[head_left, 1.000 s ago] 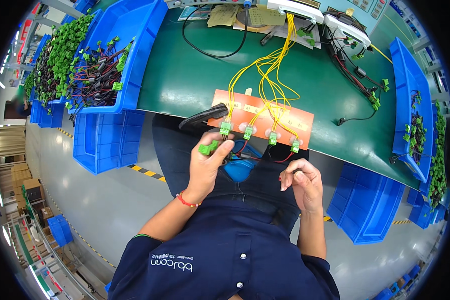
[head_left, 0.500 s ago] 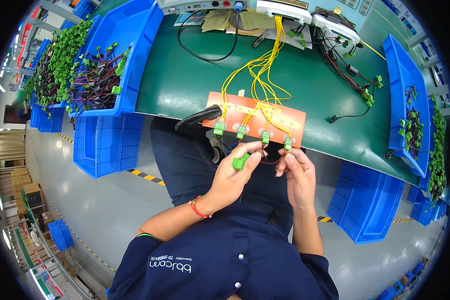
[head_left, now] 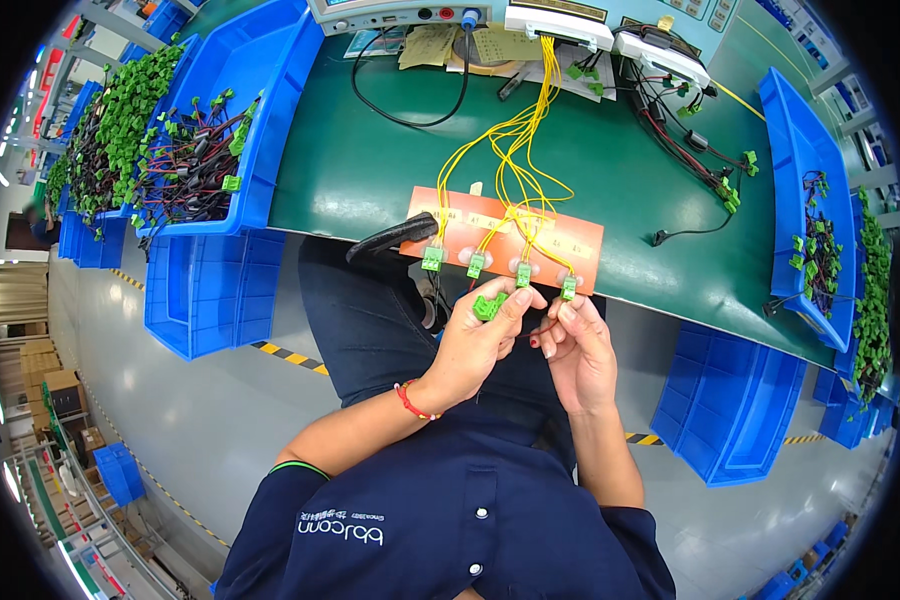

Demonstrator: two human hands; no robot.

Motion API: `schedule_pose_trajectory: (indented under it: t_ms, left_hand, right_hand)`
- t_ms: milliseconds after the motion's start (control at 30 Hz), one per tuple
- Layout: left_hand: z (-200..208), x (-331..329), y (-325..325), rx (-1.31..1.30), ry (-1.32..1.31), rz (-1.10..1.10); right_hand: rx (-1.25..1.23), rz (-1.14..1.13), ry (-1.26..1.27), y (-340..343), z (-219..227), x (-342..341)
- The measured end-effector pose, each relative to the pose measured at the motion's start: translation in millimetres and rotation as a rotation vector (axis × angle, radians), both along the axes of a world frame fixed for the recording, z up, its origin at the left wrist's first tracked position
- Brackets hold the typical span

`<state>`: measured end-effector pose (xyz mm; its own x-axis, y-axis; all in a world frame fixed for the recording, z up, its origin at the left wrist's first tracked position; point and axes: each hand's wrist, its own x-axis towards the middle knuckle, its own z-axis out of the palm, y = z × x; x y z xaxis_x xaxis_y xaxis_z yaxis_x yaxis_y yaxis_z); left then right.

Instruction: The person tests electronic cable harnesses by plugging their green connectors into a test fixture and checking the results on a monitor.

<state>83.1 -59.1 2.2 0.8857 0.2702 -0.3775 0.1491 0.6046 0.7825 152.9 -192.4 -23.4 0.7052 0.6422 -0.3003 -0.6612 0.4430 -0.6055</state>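
Observation:
An orange board (head_left: 580,246) lies at the table's near edge, with a row of green terminal connectors along it. Yellow wires (head_left: 518,140) run to these from a white unit at the back. My left hand (head_left: 478,335) is closed around a loose green connector (head_left: 489,306), its fingertips just below the third connector (head_left: 523,274) in the row. Below the fourth connector (head_left: 569,288), the fingers of my right hand (head_left: 582,350) pinch a thin dark red cable, mostly hidden by the fingers. A black strap-like piece (head_left: 395,236) sticks out over the board's left end.
Blue bins of green connectors and dark cables flank the table, one left (head_left: 255,130) and one right (head_left: 785,150). A grey instrument (head_left: 400,18) stands at the back. Several cables with green plugs (head_left: 685,150) lie on the table's right part. Stacked blue crates (head_left: 725,405) stand below.
My left hand has moved slightly right and up, closer to the third connector. The right hand has shifted a little left, bringing both hands nearer each other.

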Motion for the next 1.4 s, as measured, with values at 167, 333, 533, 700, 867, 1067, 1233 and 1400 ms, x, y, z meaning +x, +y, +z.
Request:
schedule_pose_trajectory:
  t_ms: [167,333,533,700,867,1067,1233,1400]
  left_hand:
    - [4,-29,-11,0.274,-0.045,-0.090]
    - [4,-52,13,0.200,0.034,-0.018]
    - [0,-58,15,0.233,0.023,-0.007]
    - [1,-60,20,0.231,0.018,0.017]
    - [-1,-63,21,0.254,-0.016,0.007]
    - [-3,-63,23,0.253,-0.016,0.009]
    - [-3,-62,22,0.259,-0.018,0.001]
    - [-2,-58,16,0.271,-0.021,-0.017]
  right_hand:
    - [-0.030,0.026,-0.003,-4,1,0]
    - [-0.153,0.124,-0.098,3,10,-20]
    - [-0.135,0.105,-0.094,29,9,-14]
    - [-0.133,0.072,-0.049,35,11,-18]
    - [0.004,0.043,0.050,32,7,-19]
    - [0.047,0.026,0.118,34,9,-17]
    - [0.044,0.061,0.125,35,2,-11]
    - [0.014,0.060,0.123,34,-2,-9]
